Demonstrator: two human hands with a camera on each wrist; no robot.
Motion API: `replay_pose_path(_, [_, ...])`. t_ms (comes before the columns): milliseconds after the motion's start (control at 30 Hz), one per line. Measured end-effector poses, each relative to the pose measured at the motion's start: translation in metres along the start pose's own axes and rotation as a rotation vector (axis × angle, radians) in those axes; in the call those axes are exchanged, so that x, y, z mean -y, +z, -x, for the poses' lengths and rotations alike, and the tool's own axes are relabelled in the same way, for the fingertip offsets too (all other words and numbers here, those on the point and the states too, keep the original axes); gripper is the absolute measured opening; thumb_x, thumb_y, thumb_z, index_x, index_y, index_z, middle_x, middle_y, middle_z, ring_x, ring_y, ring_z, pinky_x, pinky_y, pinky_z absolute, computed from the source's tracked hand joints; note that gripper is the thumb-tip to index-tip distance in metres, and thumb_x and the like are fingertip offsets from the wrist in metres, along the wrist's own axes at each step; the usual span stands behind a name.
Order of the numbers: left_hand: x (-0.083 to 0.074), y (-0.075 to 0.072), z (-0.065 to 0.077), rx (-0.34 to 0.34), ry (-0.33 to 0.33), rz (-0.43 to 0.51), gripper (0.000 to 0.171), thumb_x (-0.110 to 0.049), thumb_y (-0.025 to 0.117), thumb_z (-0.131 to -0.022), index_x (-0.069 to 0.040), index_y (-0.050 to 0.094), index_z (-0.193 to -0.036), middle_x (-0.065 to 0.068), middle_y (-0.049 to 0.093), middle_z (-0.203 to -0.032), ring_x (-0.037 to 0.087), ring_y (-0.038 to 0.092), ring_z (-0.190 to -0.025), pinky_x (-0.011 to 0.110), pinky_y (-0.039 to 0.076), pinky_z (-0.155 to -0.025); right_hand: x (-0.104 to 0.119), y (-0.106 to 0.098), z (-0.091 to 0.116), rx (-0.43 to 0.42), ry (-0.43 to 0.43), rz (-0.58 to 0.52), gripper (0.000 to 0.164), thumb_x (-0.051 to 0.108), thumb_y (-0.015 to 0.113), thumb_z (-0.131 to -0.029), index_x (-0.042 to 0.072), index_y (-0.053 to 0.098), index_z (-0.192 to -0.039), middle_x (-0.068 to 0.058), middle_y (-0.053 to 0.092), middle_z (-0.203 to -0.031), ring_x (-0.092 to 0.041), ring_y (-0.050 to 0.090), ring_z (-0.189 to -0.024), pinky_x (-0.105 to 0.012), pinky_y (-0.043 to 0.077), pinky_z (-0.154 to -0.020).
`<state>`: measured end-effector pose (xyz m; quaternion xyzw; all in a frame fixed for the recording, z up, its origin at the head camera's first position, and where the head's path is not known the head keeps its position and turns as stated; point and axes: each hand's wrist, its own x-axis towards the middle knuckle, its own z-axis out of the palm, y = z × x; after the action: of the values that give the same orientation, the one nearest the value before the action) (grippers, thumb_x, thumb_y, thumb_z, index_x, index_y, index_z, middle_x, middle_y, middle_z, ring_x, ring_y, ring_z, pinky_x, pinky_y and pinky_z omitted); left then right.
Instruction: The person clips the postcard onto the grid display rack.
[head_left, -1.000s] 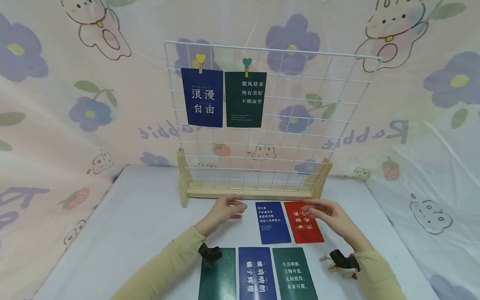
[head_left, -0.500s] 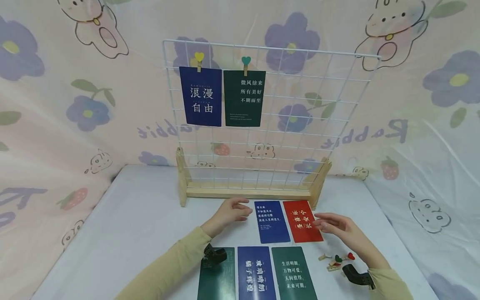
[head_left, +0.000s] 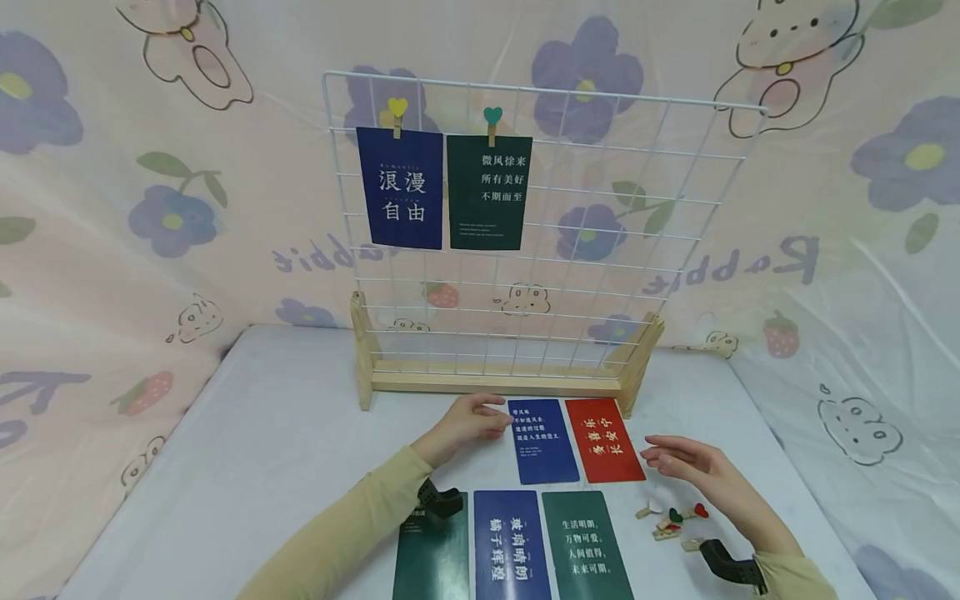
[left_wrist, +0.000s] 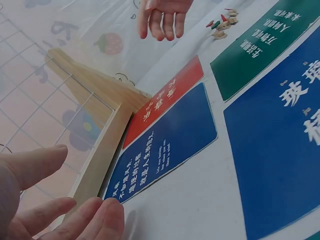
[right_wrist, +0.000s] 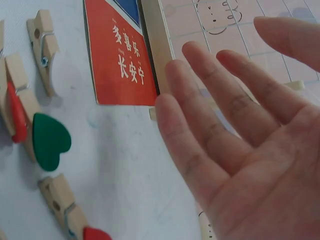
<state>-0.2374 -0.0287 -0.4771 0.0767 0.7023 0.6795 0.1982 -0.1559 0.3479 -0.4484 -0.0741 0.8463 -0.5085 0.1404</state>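
Observation:
My left hand (head_left: 465, 427) reaches in from the left with relaxed fingers, its fingertips right at the left edge of a blue card (head_left: 546, 454) with white writing. Beside that card lies a red card (head_left: 609, 450). My right hand (head_left: 693, 467) is held just right of the red card, fingers loosely extended, palm bare in the right wrist view. Below it lie several wooden clothespins (head_left: 663, 523) with heart tops; a green heart clothespin (right_wrist: 50, 142) shows close up. Neither hand holds anything.
A white wire grid (head_left: 600, 275) on a wooden stand (head_left: 495, 383) rises behind. A blue card (head_left: 405, 192) and a green card (head_left: 489, 196) hang from it by heart clothespins. In front lie a green card (head_left: 431, 554), a blue card (head_left: 506, 533) and another green card (head_left: 587, 542).
My right hand has moved from over the red card to the right and toward me, uncovering the card and the clothespins. My left hand has shifted slightly right, up to the blue card.

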Motion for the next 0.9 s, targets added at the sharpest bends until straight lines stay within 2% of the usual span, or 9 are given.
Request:
replay_pose_path(100, [0.001, 0.0, -0.004, -0.011, -0.015, 0.005, 0.055, -0.011, 0.073, -0.085, 0.007, 0.05, -0.131, 0.014, 0.069, -0.1, 0.034, 0.065, -0.095, 0.038, 0.056, -0.08, -0.004, -0.001, 0.002, -0.009, 0.017, 0.003, 0.049, 0.026, 0.053, -0.1, -0.001, 0.042, -0.14, -0.019, 0.059, -0.125, -0.016, 0.059, -0.109, -0.046, 0.047, -0.095])
replay_pose_path(233, [0.003, -0.001, -0.009, -0.015, -0.009, 0.017, 0.056, -0.008, 0.073, -0.084, 0.008, 0.048, -0.132, 0.015, 0.069, -0.1, 0.035, 0.065, -0.095, 0.039, 0.056, -0.08, -0.01, -0.002, 0.005, -0.02, 0.048, 0.006, 0.048, 0.027, 0.052, -0.1, 0.002, 0.044, -0.14, -0.017, 0.06, -0.124, -0.012, 0.058, -0.109, -0.056, 0.042, -0.098])
replay_pose_path(400, [0.008, -0.001, -0.015, -0.032, 0.001, 0.027, 0.056, -0.005, 0.074, -0.084, 0.008, 0.049, -0.132, 0.016, 0.069, -0.1, 0.033, 0.066, -0.092, 0.038, 0.056, -0.079, -0.015, -0.005, 0.011, -0.048, 0.07, 0.017, 0.051, 0.029, 0.054, -0.099, 0.0, 0.043, -0.14, -0.016, 0.06, -0.125, -0.012, 0.059, -0.109, -0.053, 0.044, -0.097])
replay_pose_path(667, [0.009, 0.005, -0.02, -0.097, 0.014, -0.018, 0.053, -0.006, 0.076, -0.082, 0.008, 0.053, -0.128, 0.016, 0.069, -0.098, 0.029, 0.068, -0.084, 0.036, 0.057, -0.075, -0.023, -0.01, 0.017, -0.1, 0.146, 0.027, 0.056, 0.036, 0.055, -0.098, 0.001, 0.043, -0.14, -0.015, 0.059, -0.127, 0.002, 0.055, -0.105, -0.052, 0.044, -0.098])
replay_pose_path(900, [0.011, 0.012, -0.023, -0.151, 0.024, -0.067, 0.049, -0.003, 0.077, -0.079, 0.008, 0.057, -0.123, 0.013, 0.069, -0.091, 0.02, 0.066, -0.075, 0.033, 0.058, -0.069, -0.027, -0.009, 0.02, -0.102, 0.198, -0.008, 0.058, 0.037, 0.056, -0.097, 0.001, 0.042, -0.141, -0.015, 0.059, -0.128, -0.008, 0.056, -0.109, -0.05, 0.044, -0.098])
